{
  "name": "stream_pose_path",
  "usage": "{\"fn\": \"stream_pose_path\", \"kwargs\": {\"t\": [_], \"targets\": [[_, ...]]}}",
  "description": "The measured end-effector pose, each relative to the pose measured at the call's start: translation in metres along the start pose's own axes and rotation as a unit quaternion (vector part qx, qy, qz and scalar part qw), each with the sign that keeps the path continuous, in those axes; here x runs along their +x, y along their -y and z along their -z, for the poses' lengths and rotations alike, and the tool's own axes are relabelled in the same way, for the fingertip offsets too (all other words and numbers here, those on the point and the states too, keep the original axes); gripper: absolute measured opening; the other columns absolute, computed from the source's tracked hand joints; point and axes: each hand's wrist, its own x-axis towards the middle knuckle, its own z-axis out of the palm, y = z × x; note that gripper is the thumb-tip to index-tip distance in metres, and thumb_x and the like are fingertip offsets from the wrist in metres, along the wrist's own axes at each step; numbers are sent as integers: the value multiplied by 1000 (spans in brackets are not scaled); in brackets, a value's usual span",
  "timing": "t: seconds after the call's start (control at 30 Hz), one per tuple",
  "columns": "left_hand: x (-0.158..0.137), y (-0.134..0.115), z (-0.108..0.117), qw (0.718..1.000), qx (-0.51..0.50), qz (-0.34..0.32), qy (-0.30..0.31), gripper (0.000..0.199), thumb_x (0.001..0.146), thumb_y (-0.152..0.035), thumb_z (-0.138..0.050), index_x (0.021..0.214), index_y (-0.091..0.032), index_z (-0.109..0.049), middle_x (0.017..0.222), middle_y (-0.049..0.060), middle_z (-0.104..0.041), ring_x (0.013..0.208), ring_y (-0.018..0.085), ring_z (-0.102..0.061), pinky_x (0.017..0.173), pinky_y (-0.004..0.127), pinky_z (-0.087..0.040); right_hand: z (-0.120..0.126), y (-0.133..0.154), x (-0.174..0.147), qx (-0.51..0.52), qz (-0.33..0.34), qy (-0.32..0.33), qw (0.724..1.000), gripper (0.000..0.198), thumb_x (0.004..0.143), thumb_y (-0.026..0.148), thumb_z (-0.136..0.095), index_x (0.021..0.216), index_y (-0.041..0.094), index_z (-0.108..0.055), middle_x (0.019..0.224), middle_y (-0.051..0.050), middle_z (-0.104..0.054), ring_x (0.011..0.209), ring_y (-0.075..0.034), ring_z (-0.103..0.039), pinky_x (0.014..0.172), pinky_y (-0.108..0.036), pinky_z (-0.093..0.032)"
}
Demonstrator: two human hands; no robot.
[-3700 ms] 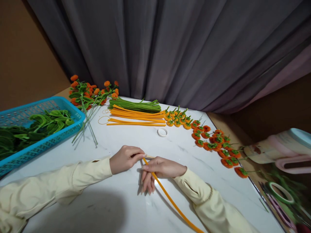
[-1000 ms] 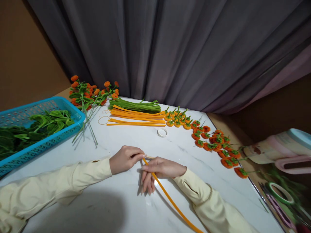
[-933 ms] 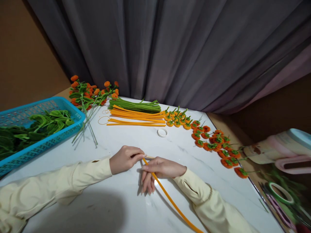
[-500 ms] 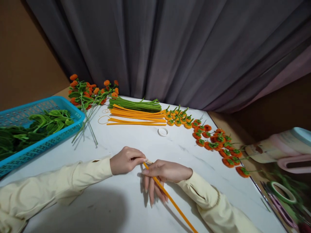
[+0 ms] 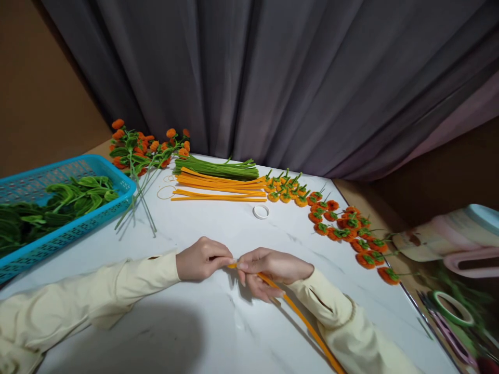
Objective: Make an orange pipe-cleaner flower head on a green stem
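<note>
My left hand (image 5: 203,258) pinches the end of an orange pipe cleaner (image 5: 307,322) between thumb and fingertips. Close beside it, my right hand (image 5: 271,270) has thumb and fingers closed on the same pipe cleaner, whose long free part runs down to the lower right. A thin pale stick tip (image 5: 276,301) shows below the right fingers; most of it is hidden. Beyond the hands lie loose orange pipe cleaners (image 5: 220,195), a green bundle of pipe cleaners (image 5: 218,168) and a white ring, like a tape roll (image 5: 261,211).
A blue basket (image 5: 128,182) with green leaves stands left. Finished orange flowers (image 5: 144,145) lie behind it. Yellow flower heads (image 5: 286,192) and orange flower heads (image 5: 351,223) curve along the right. Green tape (image 5: 454,309), pink-handled scissors (image 5: 448,332) and a jug (image 5: 440,234) are at far right.
My right hand has moved slightly right and turned, its fingers curling in. The pipe cleaner's end now lies flatter between both hands, and its free part has swung right.
</note>
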Motion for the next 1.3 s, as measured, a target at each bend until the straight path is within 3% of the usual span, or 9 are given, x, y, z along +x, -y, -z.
{"fn": "stream_pose_path", "kwargs": {"t": [0.27, 0.43, 0.67, 0.83, 0.93, 1.07, 1.3], "targets": [[1, -1, 1, 999, -33, 29, 2, 32, 89, -24, -43, 69, -11, -64, 56, 3, -59, 49, 7, -48, 51, 16, -37, 5, -2, 1, 37, 48, -29, 998, 19, 82, 24, -48, 70, 10, -54, 36, 2, -51, 21, -3, -26, 25, -15, -18], [2, 1, 2, 987, -116, 106, 19, 36, 89, -31, -42, 64, -11, -59, 49, -1, -50, 46, 6, -42, 48, 16, -34, 7, -3, 1, 44, 61, -32, 997, 20, 84, 26, -49, 69, 13, -52, 33, 5, -45, 21, -3, -21, 24, -14, -12], [3, 1, 1, 943, -248, 219, 41, 45, 86, -45, -42, 54, -14, -43, 44, -5, -38, 41, 4, -30, 42, 18, -26, 5, -11, 8, 49, 110, -81, 989, 24, 81, 28, -54, 63, 12, -51, 37, 6, -45, 23, -2, -26, 26, -15, -15], [2, 4, -6, 866, -411, 283, 25, 46, 81, -57, -43, 61, -16, -42, 43, -10, -26, 35, 4, -24, 37, 19, -23, 4, -15, 12, 17, 151, -90, 984, 27, 82, 33, -52, 67, 11, -53, 39, 3, -50, 27, -5, -35, 30, -17, -24], [4, 6, -8, 836, -452, 311, 14, 47, 79, -59, -45, 61, -16, -39, 45, -10, -26, 33, 3, -26, 36, 18, -24, 2, -17, 15, -4, 165, -98, 981, 27, 84, 39, -48, 82, 11, -52, 46, 1, -58, 27, -5, -37, 29, -16, -24], [7, 5, -6, 831, -455, 321, -1, 47, 79, -58, -45, 61, -16, -37, 46, -9, -29, 34, 3, -29, 37, 18, -25, -4, -18, 20, -11, 169, -145, 975, 27, 86, 41, -46, 96, 17, -42, 51, 3, -60, 27, -6, -40, 27, -15, -27], [6, 5, -6, 847, -425, 320, -6, 47, 82, -58, -40, 63, -16, -40, 47, -9, -28, 34, 3, -30, 37, 18, -23, -5, -23, 25, -15, 185, -166, 968, 31, 85, 47, -45, 81, 16, -43, 45, 3, -57, 25, -6, -40, 25, -14, -30]]}}
